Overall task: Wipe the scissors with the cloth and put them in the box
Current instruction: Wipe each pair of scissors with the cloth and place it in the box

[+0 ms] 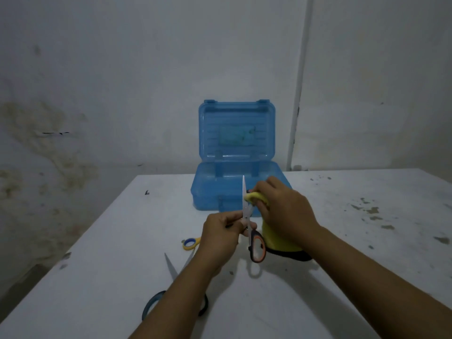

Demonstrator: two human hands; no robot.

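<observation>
My left hand (221, 232) pinches the orange-and-black scissors (255, 248) near their pivot and holds them upright above the table, blades open, one blade pointing up. A yellow cloth (274, 237) with a dark edge is gripped by my right hand (285, 207), which presses it against the other blade. Behind them stands a blue translucent box (208, 189) with its lid raised. Yellow-and-blue scissors (190, 243) lie on the table, mostly hidden by my left hand. Large dark-handled scissors (156, 302) lie under my left forearm.
The white table (367, 241) carries dark specks and stains at the right. Its left edge runs diagonally from the lower left up to the wall. A stained wall and a white pipe (298, 94) stand behind the box.
</observation>
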